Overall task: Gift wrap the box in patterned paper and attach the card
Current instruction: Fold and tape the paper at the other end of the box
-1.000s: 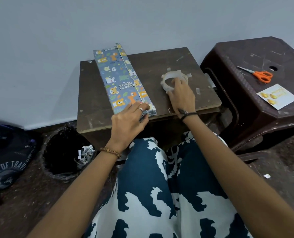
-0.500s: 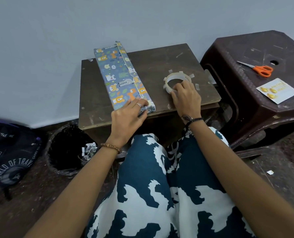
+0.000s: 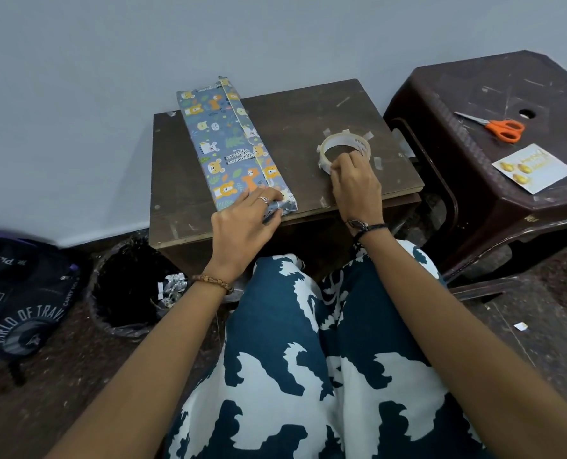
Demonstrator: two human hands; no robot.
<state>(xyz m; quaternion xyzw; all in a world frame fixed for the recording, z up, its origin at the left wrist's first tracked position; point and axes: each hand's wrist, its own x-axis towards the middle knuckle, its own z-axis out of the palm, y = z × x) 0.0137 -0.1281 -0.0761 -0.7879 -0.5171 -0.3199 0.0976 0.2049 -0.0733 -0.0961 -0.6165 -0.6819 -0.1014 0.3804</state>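
The left hand stayed pressed, fingers flat, on the long animal-print wrapped box's near end fold; beside the box, the right hand had begun pinching the clear tape roll, likely for that fold.

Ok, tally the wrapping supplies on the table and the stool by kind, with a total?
Wrapped box: 1
Tape roll: 1
Scissors: 1
Card: 1
Total: 4

Box and tape roll are on the table; scissors and card on the stool.
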